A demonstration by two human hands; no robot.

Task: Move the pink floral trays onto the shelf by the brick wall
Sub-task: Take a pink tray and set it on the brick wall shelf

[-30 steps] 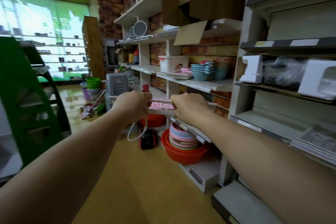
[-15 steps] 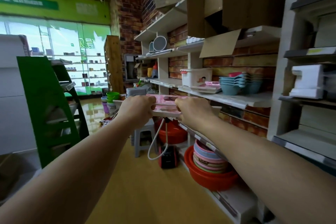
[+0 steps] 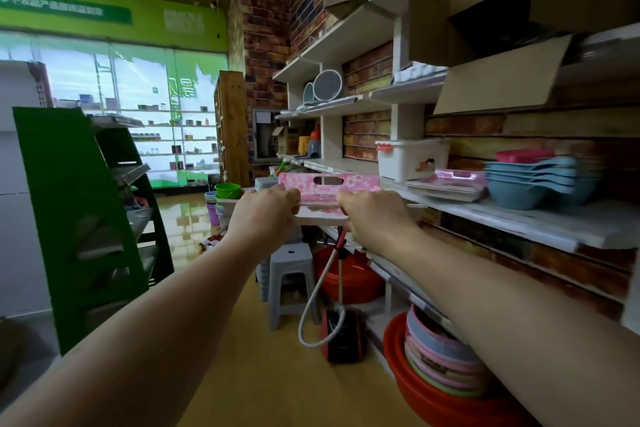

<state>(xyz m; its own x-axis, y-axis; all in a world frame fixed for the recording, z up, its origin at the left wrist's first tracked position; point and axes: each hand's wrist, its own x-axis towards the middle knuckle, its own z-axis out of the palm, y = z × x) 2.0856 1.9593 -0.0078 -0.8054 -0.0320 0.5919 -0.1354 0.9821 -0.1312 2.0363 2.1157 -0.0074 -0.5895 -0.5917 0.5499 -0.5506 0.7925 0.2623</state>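
While both arms reach forward at chest height, the brick wall [image 3: 266, 21] rises behind a long white shelf [image 3: 519, 218] that runs along the right side of the aisle. A green rack [image 3: 86, 218] stands on the left, well apart from the shelf. On the shelf sit a white storage box [image 3: 412, 158], a stack of blue basins [image 3: 533, 180] and, between them, a low pile of pink trays [image 3: 450, 184] lying flat. Under the shelf a red tub [image 3: 433, 402] holds a nest of pastel bowls [image 3: 443, 357], with a grey stool [image 3: 291, 274] and a small red-and-black appliance [image 3: 341, 334] on the floor just beside it.

Held out in front of the shelf's near edge, not on it, is the pink floral tray [image 3: 329, 185], its far wall with the handle slot facing the camera. The left hand [image 3: 265, 210] grips the tray's near rim on the left, fingers curled over the edge; the right hand [image 3: 372, 213] grips the same rim on the right in the same way. The hands are close to each other but apart, with a bare strip of tray between them. Whether one tray or several stacked ones are held cannot be told.
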